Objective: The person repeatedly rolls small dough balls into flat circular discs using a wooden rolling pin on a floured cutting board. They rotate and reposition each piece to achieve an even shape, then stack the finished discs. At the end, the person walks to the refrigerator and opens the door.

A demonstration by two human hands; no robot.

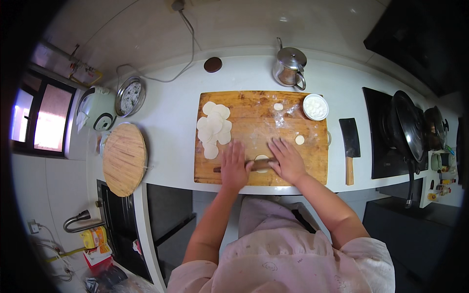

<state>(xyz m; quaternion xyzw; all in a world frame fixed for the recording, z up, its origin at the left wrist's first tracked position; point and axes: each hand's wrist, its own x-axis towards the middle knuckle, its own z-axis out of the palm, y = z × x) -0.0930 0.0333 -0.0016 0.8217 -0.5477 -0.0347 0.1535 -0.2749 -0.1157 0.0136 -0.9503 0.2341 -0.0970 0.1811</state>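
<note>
A thin dark rolling pin [255, 165] lies crosswise near the front edge of a wooden board [259, 178]. Under its middle is a small round of dough [262, 170]. My left hand [234, 166] rests flat over the pin's left part, fingers stretched away from me. On its right end lies my right hand [289, 161], palm down with fingers extended. Overlapping thin dough wrappers [214, 126] are piled at the board's left. Two small dough pieces sit apart on the right: a flattened disc [300, 139] and another piece [278, 106] farther back, beside scattered flour.
A white bowl of flour [315, 107] stands at the board's back right corner. Right of the board lie a cleaver [349, 146] and a stove with a lidded pan [408, 124]. Behind is a metal kettle [290, 66]. Leftward are a round slatted lid [125, 159], a metal bowl [130, 96] and a rice cooker [96, 107].
</note>
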